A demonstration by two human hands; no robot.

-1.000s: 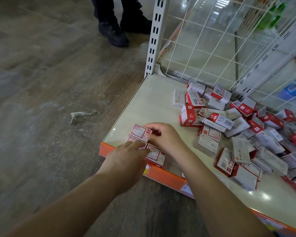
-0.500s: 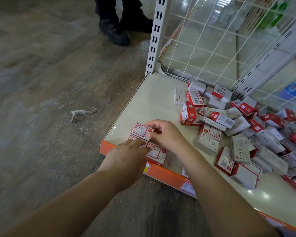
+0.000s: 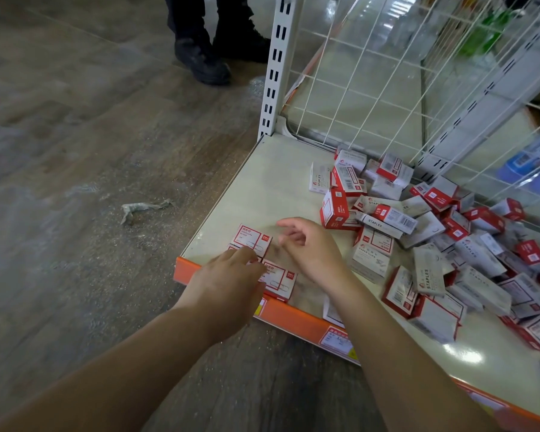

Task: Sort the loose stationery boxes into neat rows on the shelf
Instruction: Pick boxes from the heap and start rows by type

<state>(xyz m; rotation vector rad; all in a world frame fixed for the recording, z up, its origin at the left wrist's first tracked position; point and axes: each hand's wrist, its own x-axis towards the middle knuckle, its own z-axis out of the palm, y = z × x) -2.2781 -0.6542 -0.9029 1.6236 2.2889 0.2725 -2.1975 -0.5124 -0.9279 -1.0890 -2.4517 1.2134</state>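
Resting left hand (image 3: 228,279) flat on sorted boxes (image 3: 253,240); right hand (image 3: 309,247) loose, empty.

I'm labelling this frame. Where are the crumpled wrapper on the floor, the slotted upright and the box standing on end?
crumpled wrapper (image 3: 144,208): head view, its middle.
slotted upright (image 3: 276,67): head view, slotted face.
box standing on end (image 3: 335,208): head view, red side.

"STAPLES" on grey-white box (image 3: 428,275) at right, "STAPLES" on long box (image 3: 378,225) in pile, "PAPER CLIPS" on near-centre box (image 3: 369,259), "STAPLES" on far upright box (image 3: 319,178)
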